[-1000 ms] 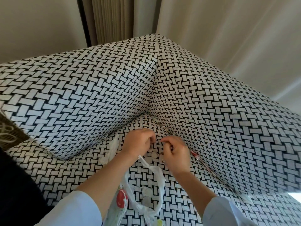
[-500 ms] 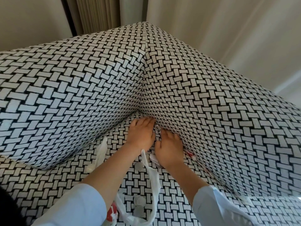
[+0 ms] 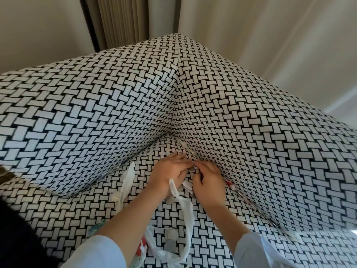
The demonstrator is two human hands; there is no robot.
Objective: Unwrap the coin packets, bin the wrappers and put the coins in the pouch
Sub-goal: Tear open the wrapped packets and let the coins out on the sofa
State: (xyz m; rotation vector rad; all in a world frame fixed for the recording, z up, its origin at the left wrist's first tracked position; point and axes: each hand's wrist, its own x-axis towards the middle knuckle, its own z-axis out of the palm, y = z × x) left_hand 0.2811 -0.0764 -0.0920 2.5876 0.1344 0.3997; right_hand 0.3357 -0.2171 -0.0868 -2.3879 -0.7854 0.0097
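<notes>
Patterned sofa seat is strewn with loose coins behind the wrists, a paper wrapper is pinched by the right hand touching the left hand, whose grip cannot be told, so binning and pouching are judged outstanding.

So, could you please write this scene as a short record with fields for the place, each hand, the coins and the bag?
place: corner of a black-and-white woven sofa
left hand: fingers fairly straight, resting on the seat by the crease
right hand: fingers curled, seems to pinch the white wrapper
single coin: loose on the seat, left of the left arm
other coins: loose on the seat between the forearms
plastic bag: white, handle strip running below the left hand
</notes>
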